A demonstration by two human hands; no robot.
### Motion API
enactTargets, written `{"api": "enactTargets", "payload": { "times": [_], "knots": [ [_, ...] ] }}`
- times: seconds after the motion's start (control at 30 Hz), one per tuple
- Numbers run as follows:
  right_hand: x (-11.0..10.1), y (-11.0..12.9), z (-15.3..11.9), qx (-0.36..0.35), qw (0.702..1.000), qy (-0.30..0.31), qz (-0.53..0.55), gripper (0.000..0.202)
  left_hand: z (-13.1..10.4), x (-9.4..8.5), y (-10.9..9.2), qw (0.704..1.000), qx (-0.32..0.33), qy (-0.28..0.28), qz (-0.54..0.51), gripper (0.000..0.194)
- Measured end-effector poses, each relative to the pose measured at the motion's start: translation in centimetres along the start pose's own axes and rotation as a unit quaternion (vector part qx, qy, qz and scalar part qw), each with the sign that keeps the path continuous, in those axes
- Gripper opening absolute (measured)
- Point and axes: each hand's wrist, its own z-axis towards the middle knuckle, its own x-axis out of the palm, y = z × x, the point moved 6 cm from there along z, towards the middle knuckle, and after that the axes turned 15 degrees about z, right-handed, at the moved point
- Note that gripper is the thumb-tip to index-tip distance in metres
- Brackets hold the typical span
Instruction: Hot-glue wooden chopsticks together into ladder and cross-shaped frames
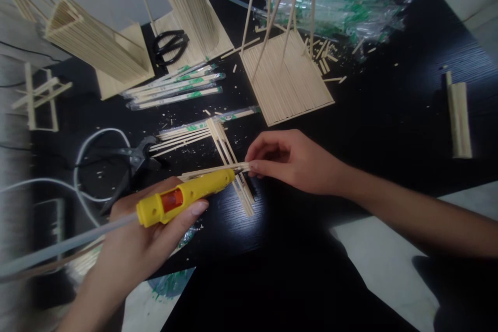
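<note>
Left hand [136, 236]'s wrapped around a yellow glue gun [202, 189], tip right beside the thin wooden piece [213, 169] pinched in the right hand [286, 161]'s fingertips.

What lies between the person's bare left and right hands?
In the head view: the yellow plastic glue gun, pointing from the left hand toward the right hand, and crossed pale wooden sticks.

One head-worn cam, fwd & down view, close above blk tabletop [381, 140].
</note>
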Motion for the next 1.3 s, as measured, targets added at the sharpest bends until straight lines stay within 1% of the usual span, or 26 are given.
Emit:
{"api": "enactTargets", "payload": {
  "times": [0.1,0.33,0.47,0.6,0.73,0.83,0.93,1.0,1.13,1.23,1.3],
  "knots": [
    [0.0,0.0,0.0,0.001,1.000,-0.003,0.001,0.005,0.0,0.2,0.0,1.000,0.002,0.002,-0.001,0.016],
    [-0.1,-0.1,0.0,0.000,1.000,-0.004,0.012,0.005,-0.3,0.0,0.5,1.000,-0.021,0.002,0.005,0.016],
    [-0.1,-0.1,0.0,0.001,1.000,-0.002,0.009,0.006,-0.2,0.2,0.4,1.000,-0.018,0.007,-0.010,0.014],
    [0.0,0.0,0.0,0.005,1.000,0.000,0.009,0.006,0.1,0.4,0.1,0.999,-0.022,0.006,-0.023,0.018],
    [0.0,0.1,0.0,0.003,1.000,-0.003,0.004,0.004,-0.1,0.2,0.6,0.999,-0.039,0.001,-0.011,0.018],
    [-0.1,0.1,0.0,0.004,1.000,-0.003,0.001,0.005,-0.4,0.1,0.8,0.999,-0.029,0.006,-0.016,0.014],
    [0.0,0.2,0.0,0.005,1.000,-0.002,0.001,0.005,-0.2,0.1,0.5,0.999,-0.010,0.009,-0.036,0.008],
    [0.0,0.2,0.0,0.006,1.000,-0.003,0.002,0.006,0.0,0.2,0.2,0.999,-0.006,0.006,-0.040,0.008],
    [-0.1,0.2,0.0,0.018,1.000,-0.006,0.006,0.005,-0.2,0.6,0.6,0.997,-0.052,0.011,-0.050,0.016],
    [0.0,0.2,0.0,0.026,1.000,-0.007,0.015,0.006,-1.1,0.7,1.7,0.992,-0.109,0.001,-0.063,0.020],
    [0.0,0.2,-0.1,0.024,1.000,-0.010,0.012,0.008,-1.9,0.7,2.9,0.984,-0.164,-0.012,-0.073,0.021]
  ]
}}
